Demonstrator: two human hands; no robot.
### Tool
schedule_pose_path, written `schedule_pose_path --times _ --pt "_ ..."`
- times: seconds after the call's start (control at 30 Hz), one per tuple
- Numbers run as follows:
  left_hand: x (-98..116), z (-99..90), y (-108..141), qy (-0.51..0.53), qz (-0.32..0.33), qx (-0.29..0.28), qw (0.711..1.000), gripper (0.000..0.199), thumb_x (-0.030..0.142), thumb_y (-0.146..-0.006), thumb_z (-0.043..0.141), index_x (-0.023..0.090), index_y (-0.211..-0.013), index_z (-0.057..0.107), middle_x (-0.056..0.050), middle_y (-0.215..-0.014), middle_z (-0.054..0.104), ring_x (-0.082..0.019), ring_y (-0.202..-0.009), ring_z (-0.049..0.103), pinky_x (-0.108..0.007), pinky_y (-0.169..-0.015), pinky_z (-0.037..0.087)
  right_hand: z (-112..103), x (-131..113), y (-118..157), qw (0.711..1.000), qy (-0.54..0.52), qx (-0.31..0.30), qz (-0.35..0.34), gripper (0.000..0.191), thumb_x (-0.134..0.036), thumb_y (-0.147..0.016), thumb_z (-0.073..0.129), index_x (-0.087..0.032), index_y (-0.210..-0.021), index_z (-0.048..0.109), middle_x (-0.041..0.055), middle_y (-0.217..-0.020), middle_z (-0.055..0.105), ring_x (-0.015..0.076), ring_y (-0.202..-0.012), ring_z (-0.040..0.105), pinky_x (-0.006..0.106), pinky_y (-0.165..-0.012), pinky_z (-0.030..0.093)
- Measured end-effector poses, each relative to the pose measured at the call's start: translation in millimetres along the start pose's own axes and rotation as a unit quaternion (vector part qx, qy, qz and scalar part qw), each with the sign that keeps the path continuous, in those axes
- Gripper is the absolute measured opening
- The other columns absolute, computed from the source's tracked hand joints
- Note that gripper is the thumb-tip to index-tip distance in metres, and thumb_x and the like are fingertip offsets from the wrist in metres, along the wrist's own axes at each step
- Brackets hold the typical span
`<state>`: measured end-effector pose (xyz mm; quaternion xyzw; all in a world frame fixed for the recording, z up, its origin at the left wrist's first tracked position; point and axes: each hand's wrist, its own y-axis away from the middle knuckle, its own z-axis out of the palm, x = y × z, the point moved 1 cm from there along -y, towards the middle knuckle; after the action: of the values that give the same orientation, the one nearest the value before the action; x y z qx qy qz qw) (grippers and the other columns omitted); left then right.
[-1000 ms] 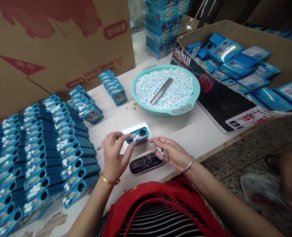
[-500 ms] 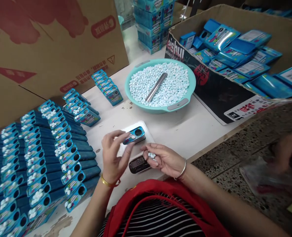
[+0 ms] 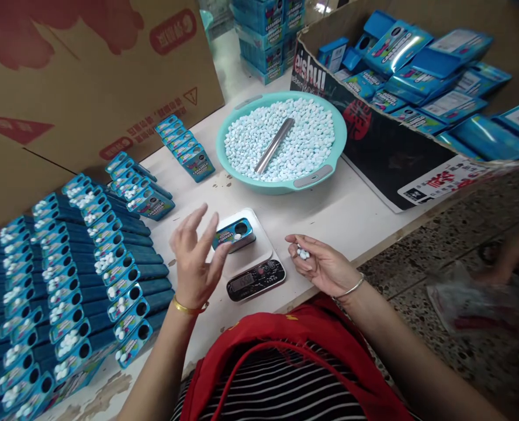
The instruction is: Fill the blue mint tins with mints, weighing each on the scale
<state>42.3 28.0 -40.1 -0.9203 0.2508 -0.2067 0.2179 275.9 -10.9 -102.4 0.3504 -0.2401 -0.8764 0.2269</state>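
A blue tin (image 3: 234, 235) lies on the white plate of a small scale (image 3: 262, 248), with a candy or so on its top beside the dark round hole. My left hand (image 3: 197, 257) is raised at the tin's left end, fingers spread and holding nothing. To the right of the scale, my right hand (image 3: 318, 263) is curled round several pale blue candies (image 3: 303, 253). The scale's black display panel (image 3: 256, 280) faces me; its digits are too small to read surely. Beyond the scale stands a turquoise bowl (image 3: 281, 186) of pale candies with a metal tube (image 3: 274, 145) on them.
Rows of blue tins (image 3: 128, 316) with candies on top fill the left side. A tall cardboard box (image 3: 110, 76) stands behind them. At right is an open carton (image 3: 373, 152) of blue packs. Wrapped stacks (image 3: 263, 35) stand at the back. Another person's hand (image 3: 505, 257) shows at far right.
My right hand has moved right, away from the tin, with candies still in it. My left hand has drawn back slightly left and its fingers have spread. The scale display is now uncovered.
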Motion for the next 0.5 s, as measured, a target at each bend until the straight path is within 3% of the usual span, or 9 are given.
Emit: schedule_pose_path --times 0.1,0.17,0.37,0.5 --pt "-6 -15.9 6 0.02 -0.026 0.05 0.998 0.043 0.024 -0.088 0.053 0.03 -0.131 0.049 -0.008 -0.133 0.051 -0.025 -0.122 0.047 -0.045 -0.101 0.035 -5 1 -3 1.0 -0.007 0.01 -0.001 0.023 -0.031 -0.072 0.071 -0.016 -0.089 0.065 -0.0026 -0.068 0.056 0.0025 -0.043 0.033 0.019 -0.038 0.019" --pt "-7 -20.6 14 0.022 -0.025 0.053 0.998 0.039 0.024 -0.088 0.052 0.032 -0.127 0.053 -0.006 -0.132 0.052 -0.024 -0.121 0.048 -0.046 -0.101 0.034 -8 2 -4 1.0 -0.012 0.018 -0.001 0.023 -0.031 -0.072 0.071 -0.016 -0.089 0.066 -0.0026 -0.067 0.056 0.0026 -0.043 0.033 0.019 -0.038 0.019" --pt "2 5.5 19 0.0 0.048 -0.058 0.997 0.04 0.042 -0.087 0.054 0.03 -0.125 0.055 -0.009 -0.142 0.043 -0.029 -0.13 0.038 -0.05 -0.103 0.03 -5 4 -5 1.0 -0.001 0.015 0.001 0.025 -0.033 -0.071 0.072 -0.016 -0.088 0.065 -0.0029 -0.067 0.056 0.0026 -0.043 0.033 0.02 -0.038 0.019" --pt "7 11.3 4 -0.011 0.043 -0.035 0.998 0.039 0.042 -0.087 0.053 0.028 -0.124 0.055 -0.01 -0.142 0.042 -0.029 -0.132 0.037 -0.051 -0.104 0.028 -3 4 -4 1.0 0.009 0.015 -0.004 0.025 -0.034 -0.072 0.071 -0.017 -0.089 0.064 -0.003 -0.068 0.056 0.0029 -0.042 0.032 0.02 -0.037 0.018"
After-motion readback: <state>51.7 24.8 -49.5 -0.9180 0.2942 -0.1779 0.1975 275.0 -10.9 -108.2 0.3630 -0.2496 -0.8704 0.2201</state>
